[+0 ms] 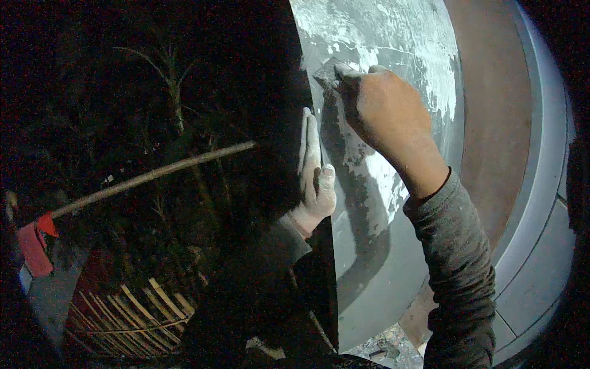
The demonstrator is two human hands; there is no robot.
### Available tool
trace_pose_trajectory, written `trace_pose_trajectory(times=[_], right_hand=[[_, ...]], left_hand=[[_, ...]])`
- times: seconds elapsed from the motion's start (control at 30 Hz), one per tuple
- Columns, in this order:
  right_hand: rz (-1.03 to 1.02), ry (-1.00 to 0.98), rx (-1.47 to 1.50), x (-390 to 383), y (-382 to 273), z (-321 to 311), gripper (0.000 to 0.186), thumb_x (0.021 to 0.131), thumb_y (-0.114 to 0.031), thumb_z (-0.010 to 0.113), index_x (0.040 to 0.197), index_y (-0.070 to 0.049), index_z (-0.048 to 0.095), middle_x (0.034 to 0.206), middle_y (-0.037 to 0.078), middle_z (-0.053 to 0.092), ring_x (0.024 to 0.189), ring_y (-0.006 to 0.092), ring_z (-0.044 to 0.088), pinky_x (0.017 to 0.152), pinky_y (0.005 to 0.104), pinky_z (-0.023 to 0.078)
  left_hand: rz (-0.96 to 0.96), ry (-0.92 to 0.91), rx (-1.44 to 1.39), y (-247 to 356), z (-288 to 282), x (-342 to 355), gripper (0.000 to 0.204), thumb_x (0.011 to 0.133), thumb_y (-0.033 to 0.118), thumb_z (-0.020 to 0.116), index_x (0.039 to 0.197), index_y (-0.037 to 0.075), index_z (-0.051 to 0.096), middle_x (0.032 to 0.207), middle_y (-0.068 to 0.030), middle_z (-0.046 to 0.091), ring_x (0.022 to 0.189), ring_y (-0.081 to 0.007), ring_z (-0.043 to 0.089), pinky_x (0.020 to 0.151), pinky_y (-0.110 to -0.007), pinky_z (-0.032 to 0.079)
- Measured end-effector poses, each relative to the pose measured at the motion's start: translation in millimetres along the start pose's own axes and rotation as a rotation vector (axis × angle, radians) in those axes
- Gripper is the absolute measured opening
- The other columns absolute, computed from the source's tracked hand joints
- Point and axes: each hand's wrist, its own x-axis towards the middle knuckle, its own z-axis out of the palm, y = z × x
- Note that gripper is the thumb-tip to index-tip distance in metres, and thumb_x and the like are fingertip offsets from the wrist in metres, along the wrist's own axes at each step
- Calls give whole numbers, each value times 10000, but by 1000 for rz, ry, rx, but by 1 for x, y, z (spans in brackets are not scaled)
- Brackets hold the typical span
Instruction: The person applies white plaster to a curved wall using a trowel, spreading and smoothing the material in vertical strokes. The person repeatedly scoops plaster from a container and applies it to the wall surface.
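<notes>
A grey wall surface (375, 289) with patchy white, peeling-looking areas fills the upper middle. My right hand (387, 117) is closed in a pinch on a thin, flat grey piece with a square corner (324, 72). That piece lies against the wall near its left edge; whether it is a scraper blade or sandpaper, I cannot tell. Below it, my left hand (314, 181) is coated in whitish dust. Its fingers stretch upward along the wall's edge and the thumb stands apart, with nothing visible in it.
Left of the wall is darkness, with plants (175, 86) and a slanting wooden pole (160, 175). A red cloth-like piece (37, 246) hangs at the pole's lower end. Light slats (135, 313) stand at lower left. A brown band (498, 92) and pale panels (534, 289) lie right.
</notes>
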Motion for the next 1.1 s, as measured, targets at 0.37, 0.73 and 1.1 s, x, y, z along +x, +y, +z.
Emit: trace_pose_trajectory(times=[0.37,0.73,1.1], right_hand=[[3,55,5,37,-6,-10,285,934,-230,562,1022,-56,770,904,254,690,810,459,692,740,543,559],[30,81,65,31,-2,5,293,942,-194,536,925,11,745,887,273,695,809,481,682,741,555,544],[153,-120,39,-101,15,37,535,933,-156,609,1458,-251,575,935,198,622,801,428,664,703,512,528]], left_hand=[[9,-12,-11,-10,14,0,785,1071,444,325,1590,-123,168,1690,-287,146,1579,-404,142,1277,-445,92],[2,16,30,-11,14,-1,764,1085,449,290,1579,-129,206,1676,-283,198,1570,-398,181,1277,-444,112],[83,26,120,2,13,23,724,1100,443,278,1554,-121,298,1648,-263,293,1542,-383,264,1268,-442,163]])
